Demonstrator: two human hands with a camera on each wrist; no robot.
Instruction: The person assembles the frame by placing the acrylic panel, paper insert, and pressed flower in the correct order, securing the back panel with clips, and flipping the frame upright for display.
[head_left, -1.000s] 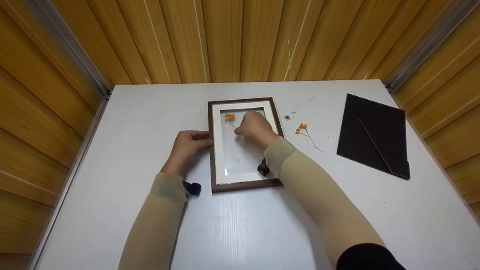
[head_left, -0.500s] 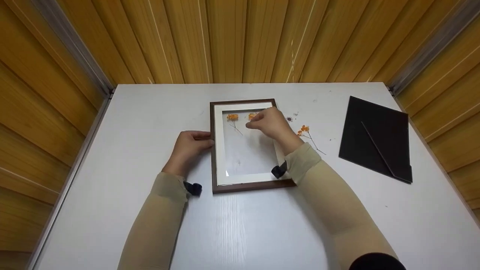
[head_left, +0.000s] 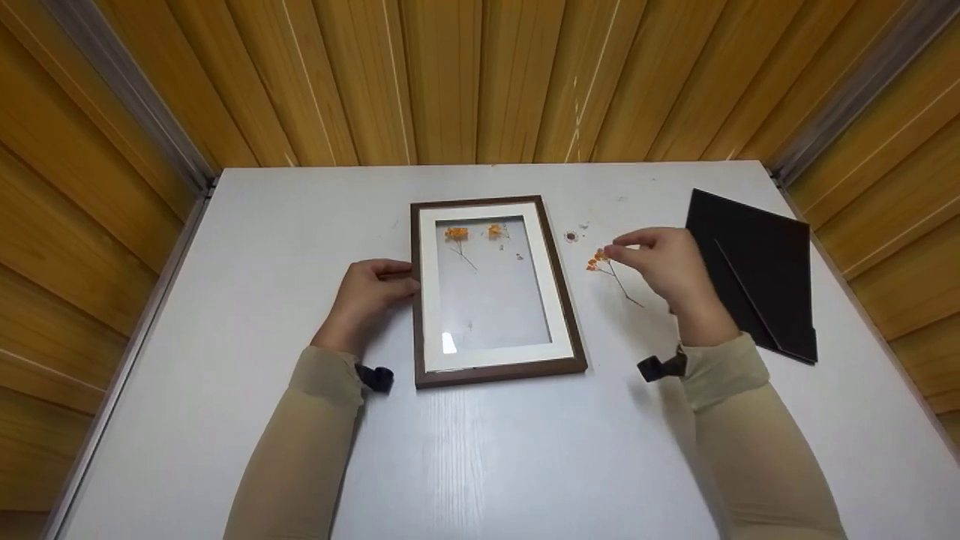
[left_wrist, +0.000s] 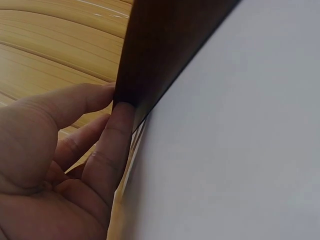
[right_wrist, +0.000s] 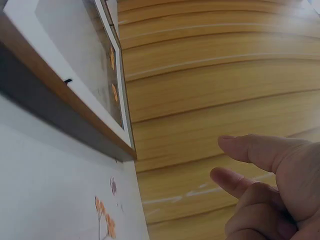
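A brown picture frame (head_left: 501,369) with a white mat and a clear pane lies on the white table. Inside its opening are an orange dried flower sprig (head_left: 457,234) on a thin stem and a smaller orange blossom (head_left: 495,232). My left hand (head_left: 364,304) rests thumb and fingertips against the frame's left side; the left wrist view shows them touching its dark edge (left_wrist: 160,45). To the right of the frame lies another orange flower sprig (head_left: 596,261). Over that sprig hovers my right hand (head_left: 667,270), thumb and index finger (right_wrist: 230,182) apart with nothing between them.
At the right lies a black backing board (head_left: 772,277) with a narrow stand strip, partly behind my right hand. A small dark-centred flower (head_left: 571,236) sits beside the frame's upper right. Wood-look panels (head_left: 446,82) border the table (head_left: 300,202).
My right hand has left the frame's opening and moved right to above the loose orange sprig. The smaller blossom now shows uncovered in the frame. My left hand has stayed at the frame's side.
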